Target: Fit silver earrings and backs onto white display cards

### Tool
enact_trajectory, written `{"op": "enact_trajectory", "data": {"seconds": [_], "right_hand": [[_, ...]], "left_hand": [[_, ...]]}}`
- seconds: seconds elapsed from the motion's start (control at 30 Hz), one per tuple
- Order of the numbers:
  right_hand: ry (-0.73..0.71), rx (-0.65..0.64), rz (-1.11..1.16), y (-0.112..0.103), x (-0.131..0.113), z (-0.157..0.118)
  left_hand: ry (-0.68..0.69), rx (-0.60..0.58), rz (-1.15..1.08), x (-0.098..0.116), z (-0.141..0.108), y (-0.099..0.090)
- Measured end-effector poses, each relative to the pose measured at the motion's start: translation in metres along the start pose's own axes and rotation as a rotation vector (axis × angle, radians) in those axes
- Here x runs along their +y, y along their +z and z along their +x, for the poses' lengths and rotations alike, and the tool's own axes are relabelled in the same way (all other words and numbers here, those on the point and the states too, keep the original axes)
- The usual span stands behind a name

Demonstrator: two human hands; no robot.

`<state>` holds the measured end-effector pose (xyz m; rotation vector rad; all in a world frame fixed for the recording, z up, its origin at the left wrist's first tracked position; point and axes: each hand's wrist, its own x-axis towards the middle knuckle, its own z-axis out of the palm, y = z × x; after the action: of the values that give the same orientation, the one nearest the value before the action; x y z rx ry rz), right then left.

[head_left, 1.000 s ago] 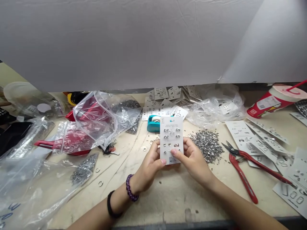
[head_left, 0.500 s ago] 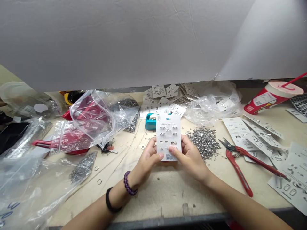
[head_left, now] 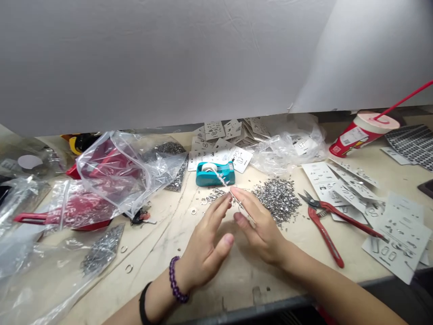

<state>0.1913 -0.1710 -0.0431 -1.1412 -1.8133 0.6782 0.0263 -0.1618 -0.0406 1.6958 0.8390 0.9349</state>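
A white card with small metal pieces (head_left: 222, 179) is turned nearly edge-on to me, so its printed face barely shows. My right hand (head_left: 262, 228) pinches it between thumb and fingers. Just to the left, my left hand (head_left: 208, 246) has its thumb apart from its straight fingers, whose tips are close to the card; whether they touch it I cannot tell. Behind the card stands a teal tape dispenser (head_left: 203, 179) with a white roll. A heap of small silvery metal parts (head_left: 277, 201) lies beyond my right hand.
Red-handled pruning shears (head_left: 324, 225) and several carded sets (head_left: 394, 243) lie to the right, below a red paper cup (head_left: 358, 137) with a straw. Clear plastic bags (head_left: 111, 180) cover the left side around a red scoop (head_left: 34, 218). More cards (head_left: 214, 130) are piled at the back.
The card has turned from facing me to nearly edge-on. My left hand has let go of it and opened, while my right hand keeps its hold. The view has shifted slightly right.
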Motion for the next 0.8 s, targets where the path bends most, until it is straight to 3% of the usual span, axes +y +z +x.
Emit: {"op": "enact_trajectory", "data": {"seconds": [0.1, 0.23, 0.3, 0.37, 0.4, 0.47, 0.53, 0.63, 0.67, 0.8], "right_hand": [[-0.020, 0.226, -0.092, -0.021, -0.008, 0.002], [0.026, 0.608, -0.370, -0.081, -0.010, -0.006], [0.103, 0.945, -0.370, -0.117, 0.002, -0.019], [0.143, 1.165, -0.328, -0.149, 0.022, -0.035], [0.225, 1.207, -0.310, -0.163, 0.033, -0.043], [0.564, 1.097, -0.483, -0.183, 0.052, -0.057], [0.709, 0.926, -0.818, -0.189, 0.059, -0.061], [0.466, 0.888, -1.119, -0.174, 0.044, -0.044], [0.276, 0.906, -1.101, -0.163, 0.036, -0.032], [-0.144, 0.442, -0.904, -0.109, 0.014, 0.038]], "left_hand": [[0.198, -0.076, 0.197, 0.000, -0.001, -0.002], [0.382, -0.211, 0.399, 0.001, -0.001, -0.002], [0.436, -0.264, 0.469, 0.003, 0.000, 0.000], [0.493, -0.271, 0.520, 0.005, 0.001, 0.003], [0.527, -0.269, 0.544, 0.006, 0.002, 0.005], [0.584, -0.259, 0.595, 0.008, 0.004, 0.007], [0.606, -0.254, 0.643, 0.010, 0.005, 0.008], [0.587, -0.278, 0.689, 0.009, 0.006, 0.009], [0.580, -0.287, 0.698, 0.008, 0.006, 0.009], [0.577, -0.303, 0.713, 0.004, 0.007, 0.008]]}}
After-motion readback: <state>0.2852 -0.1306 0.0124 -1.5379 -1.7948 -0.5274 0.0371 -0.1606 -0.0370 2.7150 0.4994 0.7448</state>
